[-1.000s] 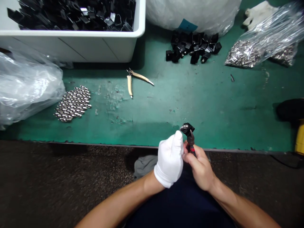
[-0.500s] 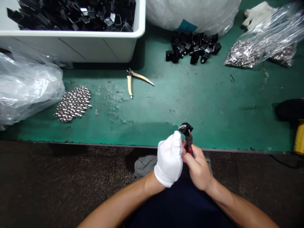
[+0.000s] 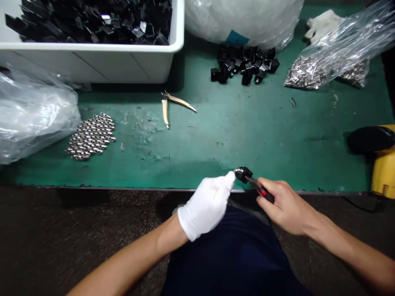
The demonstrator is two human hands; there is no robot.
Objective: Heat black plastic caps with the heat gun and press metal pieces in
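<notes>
At the front edge of the table, my left hand [image 3: 208, 205], in a white glove, is closed with its fingertips pinching a small shiny metal piece [image 3: 238, 171]. That piece is joined to a small black plastic part [image 3: 245, 174]. My bare right hand [image 3: 285, 205] grips pliers [image 3: 259, 188] with dark and red handles. The pliers' jaws touch the right side of the black part; whether they clamp it is too small to tell.
Cream-handled pliers [image 3: 177, 101] lie spread on the green table [image 3: 200, 144]. Metal tubes [image 3: 91, 136] form a block at left. Black parts [image 3: 243, 63] lie before a plastic bag [image 3: 247, 20]. A white bin [image 3: 117, 65], bagged metal pieces [image 3: 305, 74] and a yellow-black tool [image 3: 382, 164] stand around.
My right hand has swung to the right and apart from the left, so the pliers now slant rather than stand upright. Both hands still hold their things.
</notes>
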